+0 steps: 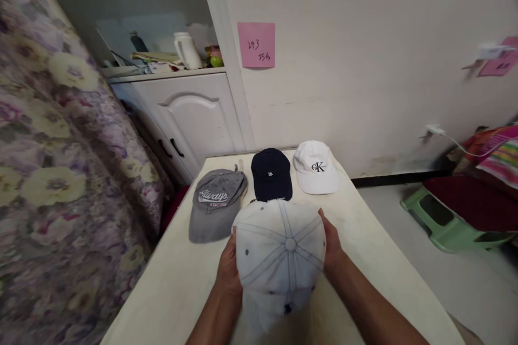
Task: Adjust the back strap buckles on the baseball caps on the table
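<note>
Both my hands hold a pale grey-white baseball cap (279, 259) above the table (174, 291), its crown towards me and its brim pointing down at the near side. My left hand (230, 269) grips the cap's left edge, and my right hand (332, 242) grips its right edge; some fingers are hidden behind the cap. Beyond it lie a grey cap (212, 215) with white lettering, a navy cap (271, 172) with a small white mark, and a white cap (318, 167) with black letters.
A floral curtain (60, 172) hangs at the left. Behind the table stands a white cabinet (198, 118) with a white jug (187, 49) on its ledge. A pink note (256, 45) is on the wall. At the right, a green stool (441, 221) stands on the floor.
</note>
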Available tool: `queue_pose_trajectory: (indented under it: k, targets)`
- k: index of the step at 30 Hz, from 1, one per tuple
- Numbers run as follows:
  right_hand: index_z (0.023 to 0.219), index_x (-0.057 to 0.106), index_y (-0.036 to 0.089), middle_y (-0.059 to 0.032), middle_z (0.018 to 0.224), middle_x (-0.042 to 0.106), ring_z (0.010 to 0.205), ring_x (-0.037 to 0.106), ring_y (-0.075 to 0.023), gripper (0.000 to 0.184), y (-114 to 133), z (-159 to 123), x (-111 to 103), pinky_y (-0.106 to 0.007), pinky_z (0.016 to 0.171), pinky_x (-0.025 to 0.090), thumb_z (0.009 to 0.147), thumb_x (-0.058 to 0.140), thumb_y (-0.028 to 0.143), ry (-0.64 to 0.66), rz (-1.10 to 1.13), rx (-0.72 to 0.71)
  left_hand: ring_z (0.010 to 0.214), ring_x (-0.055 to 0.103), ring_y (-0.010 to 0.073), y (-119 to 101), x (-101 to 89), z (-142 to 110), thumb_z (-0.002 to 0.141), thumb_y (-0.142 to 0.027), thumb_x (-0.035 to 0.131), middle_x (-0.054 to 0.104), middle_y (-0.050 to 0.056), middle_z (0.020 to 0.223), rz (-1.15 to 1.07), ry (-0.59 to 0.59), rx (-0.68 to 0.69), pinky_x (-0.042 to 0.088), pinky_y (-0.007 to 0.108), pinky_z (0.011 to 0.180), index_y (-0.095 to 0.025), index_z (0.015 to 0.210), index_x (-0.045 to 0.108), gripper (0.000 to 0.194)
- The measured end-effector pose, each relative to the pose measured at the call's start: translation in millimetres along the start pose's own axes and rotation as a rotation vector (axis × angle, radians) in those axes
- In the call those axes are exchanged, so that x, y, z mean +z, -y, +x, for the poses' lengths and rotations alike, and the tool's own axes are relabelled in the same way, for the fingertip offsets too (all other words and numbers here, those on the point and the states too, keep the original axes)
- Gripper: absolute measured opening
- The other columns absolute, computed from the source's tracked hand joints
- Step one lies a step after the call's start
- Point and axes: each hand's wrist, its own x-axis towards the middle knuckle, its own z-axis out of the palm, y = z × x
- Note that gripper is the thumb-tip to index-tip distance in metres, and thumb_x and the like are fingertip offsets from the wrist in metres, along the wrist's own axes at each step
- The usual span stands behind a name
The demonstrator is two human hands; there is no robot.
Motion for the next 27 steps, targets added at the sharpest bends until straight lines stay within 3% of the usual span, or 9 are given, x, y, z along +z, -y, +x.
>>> queue_pose_trajectory:
  k: [5, 7, 12, 16, 18, 21, 24, 27]
  targets:
    - [0.110, 0.071, 0.018, -0.0127, 0.105, 0.077, 0.119, 0.063, -0.0339, 0.058, 8, 1, 5, -0.051, 0.101, 0.048, 0.082, 0.058, 0.066, -0.057, 0.004, 0.007, 0.106, 0.071, 0.0279, -13, 13.5, 3, 0.092, -0.023, 0.063, 0.078, 0.009, 0.107, 0.134, -0.268, 0.147, 0.049, 0.042, 0.105, -0.018, 0.122, 0.070, 0.031]
    - [0.110, 0.071, 0.018, -0.0124, 0.104, 0.077, 0.118, 0.063, -0.0339, 0.056, 12, -2, 9, -0.051, 0.100, 0.048, 0.081, 0.061, 0.065, -0.067, -0.011, -0.016, 0.102, 0.073, 0.0282, -18, 24.5, 2, 0.089, -0.024, 0.068, 0.079, 0.010, 0.102, 0.191, -0.326, 0.165, 0.052, 0.042, 0.102, -0.015, 0.115, 0.072, 0.028]
    - [0.102, 0.072, 0.023, -0.0099, 0.091, 0.078, 0.111, 0.066, -0.0348, 0.048, 29, -17, 25, -0.051, 0.098, 0.050, 0.075, 0.070, 0.063, -0.141, -0.096, -0.211, 0.098, 0.073, 0.0291, -30, 68.4, -1, 0.081, -0.034, 0.076, 0.079, 0.007, 0.090, 0.330, -0.297, 0.248, 0.057, 0.038, 0.093, -0.015, 0.099, 0.075, 0.026]
    - [0.093, 0.075, 0.021, -0.0086, 0.076, 0.076, 0.084, 0.070, -0.0346, 0.043, 53, -38, 34, -0.046, 0.078, 0.055, 0.064, 0.082, 0.051, -0.091, -0.310, -0.367, 0.089, 0.073, 0.0300, -39, 90.9, -12, 0.070, -0.045, 0.082, 0.078, 0.005, 0.086, 0.424, -0.188, 0.396, 0.060, 0.036, 0.079, -0.018, 0.098, 0.075, 0.040]
    - [0.087, 0.076, 0.017, -0.0087, 0.074, 0.074, 0.072, 0.068, -0.0306, 0.037, 59, -50, 32, -0.040, 0.068, 0.053, 0.064, 0.083, 0.046, 0.003, -0.452, -0.332, 0.078, 0.072, 0.0278, -40, 88.8, -22, 0.066, -0.045, 0.085, 0.076, 0.007, 0.082, 0.511, -0.143, 0.363, 0.059, 0.033, 0.068, -0.015, 0.097, 0.075, 0.045]
    - [0.088, 0.075, 0.015, -0.0075, 0.079, 0.073, 0.069, 0.065, -0.0246, 0.033, 54, -70, 21, -0.033, 0.065, 0.048, 0.070, 0.080, 0.042, 0.071, -0.614, -0.233, 0.059, 0.063, 0.0181, -36, 73.1, -45, 0.065, -0.040, 0.085, 0.070, 0.005, 0.070, 0.612, -0.143, 0.243, 0.049, 0.024, 0.052, -0.012, 0.089, 0.073, 0.039]
    - [0.089, 0.073, 0.015, -0.0037, 0.075, 0.068, 0.063, 0.059, -0.0183, 0.034, 36, -91, 13, -0.027, 0.059, 0.041, 0.074, 0.076, 0.045, 0.092, -0.687, -0.108, 0.056, 0.054, 0.0131, -32, 58.2, -74, 0.069, -0.039, 0.082, 0.063, 0.002, 0.066, 0.689, -0.165, 0.146, 0.042, 0.021, 0.051, -0.013, 0.080, 0.068, 0.031]
    - [0.078, 0.068, 0.016, 0.0008, 0.065, 0.056, 0.057, 0.048, -0.0132, 0.032, 18, -110, 17, -0.023, 0.053, 0.033, 0.074, 0.076, 0.047, 0.137, -0.785, -0.023, 0.061, 0.051, 0.0132, -32, 53.7, -100, 0.074, -0.041, 0.076, 0.058, 0.001, 0.068, 0.857, -0.111, 0.042, 0.038, 0.021, 0.056, -0.014, 0.074, 0.064, 0.029]
